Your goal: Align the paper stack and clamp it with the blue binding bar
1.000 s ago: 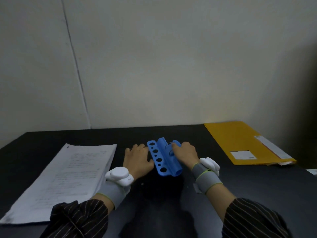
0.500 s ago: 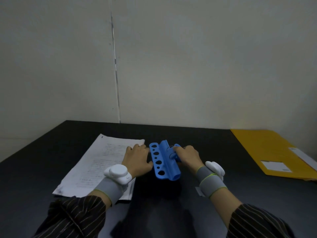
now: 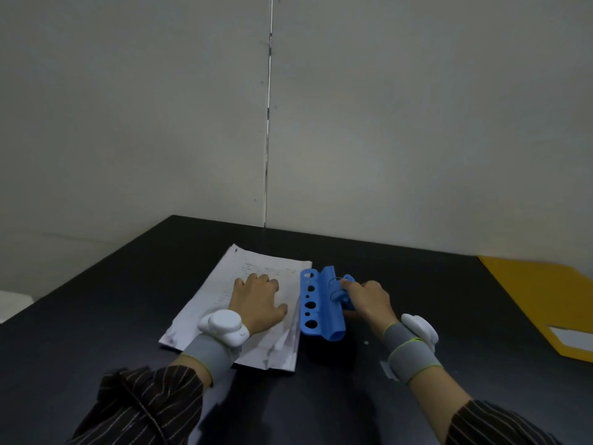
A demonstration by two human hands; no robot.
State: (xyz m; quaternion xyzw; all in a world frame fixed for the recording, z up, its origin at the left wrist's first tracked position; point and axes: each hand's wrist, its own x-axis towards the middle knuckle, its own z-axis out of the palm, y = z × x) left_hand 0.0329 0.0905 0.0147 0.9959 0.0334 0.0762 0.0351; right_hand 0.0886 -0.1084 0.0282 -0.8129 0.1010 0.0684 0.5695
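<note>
Right hand [image 3: 369, 300] closed around blue binding bar [image 3: 321, 305], holding it just beside paper stack [image 3: 224, 300]. Left hand [image 3: 256, 300] flat, fingers spread, pressing down on stack. Both on black table [image 3: 96, 316]; yellow folder [image 3: 542, 300] well apart, far right.

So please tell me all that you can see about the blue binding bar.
The blue binding bar looks like moulded plastic. Its left part is a flat strip with a row of round holes, large and small; its right part is a rounded ridge along its length. It lies on the black table, just right of the paper stack, long axis pointing away from the person. The right hand grips a blue part on its right side; the paper's edge seems to meet it.
</note>
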